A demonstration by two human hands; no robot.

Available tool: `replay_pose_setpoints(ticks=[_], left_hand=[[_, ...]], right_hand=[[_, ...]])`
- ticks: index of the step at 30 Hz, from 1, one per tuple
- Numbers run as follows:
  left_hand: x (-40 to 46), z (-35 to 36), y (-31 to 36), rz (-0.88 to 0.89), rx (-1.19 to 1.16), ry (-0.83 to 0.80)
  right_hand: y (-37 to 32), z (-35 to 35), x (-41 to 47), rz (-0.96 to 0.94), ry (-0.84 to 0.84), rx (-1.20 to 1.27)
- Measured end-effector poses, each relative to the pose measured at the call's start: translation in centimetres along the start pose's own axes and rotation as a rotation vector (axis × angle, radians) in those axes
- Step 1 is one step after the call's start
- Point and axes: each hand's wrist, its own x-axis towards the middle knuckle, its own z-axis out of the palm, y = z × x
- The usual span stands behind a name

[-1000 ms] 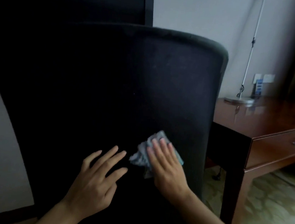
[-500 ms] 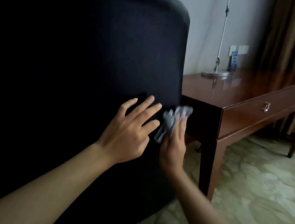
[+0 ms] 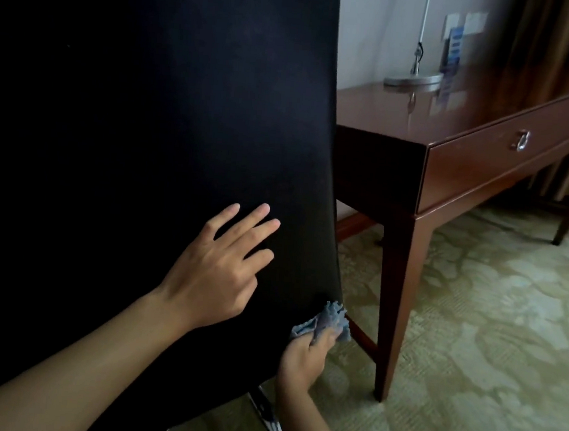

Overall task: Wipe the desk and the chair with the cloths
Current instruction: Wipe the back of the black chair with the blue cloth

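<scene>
Bunched blue cloth (image 3: pixel 327 322) pinched in the right hand (image 3: pixel 305 353), low centre of the frame, pressed to the lower right edge of the black chair (image 3: pixel 145 134) back. Probably held crumpled so as to wrap round the edge, not lie flat. Left hand (image 3: pixel 218 271) empty, fingers spread, flat on the chair back just up and left of the cloth; most likely steadying the chair against the wiping push. Wooden desk (image 3: pixel 489 137) at right of the frame, near the chair edge, apart from both hands. Lamp base (image 3: pixel 412 78) and small blue card (image 3: pixel 453 51) at the desk's far corner, upper right; likely in the way when wiping there. Desk leg (image 3: pixel 400 294) just right of the cloth, narrowing the room for the stroke.
</scene>
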Motion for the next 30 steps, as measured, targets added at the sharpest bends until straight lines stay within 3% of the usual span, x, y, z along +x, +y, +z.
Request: replay_pose_setpoints(ticks=[3,6,9,13,21,25,30], left_hand=[[-0.1,-0.1,-0.1,-0.002,-0.015,-0.012],[0.2,-0.7,-0.3,0.005,-0.047,-0.022],[0.2,-2.0,-0.6,-0.057,-0.068,0.020],[0.4,-6.7,-3.5,-0.264,-0.034,0.150],[-4.2,-17.6,-11.4,-0.555,0.187,0.345],[-8.5,-19.2,-13.2,-0.685,0.240,0.352],[-14.8,-15.6,-11.5,-0.797,0.180,0.257]], right_hand=[[-2.5,-0.4,0.1,-0.084,0.010,-0.001],[-7.5,-0.2,0.4,-0.300,0.020,0.007],[-13.8,1.0,-1.1,-0.689,-0.038,0.021],[-22.0,3.7,-6.7,-1.244,-0.166,0.010],[-31.5,6.0,-16.1,-1.831,-0.168,-0.146],[-32.8,8.2,-20.5,-2.085,-0.156,-0.232],[-26.2,10.3,-21.7,-2.238,-0.310,-0.394]])
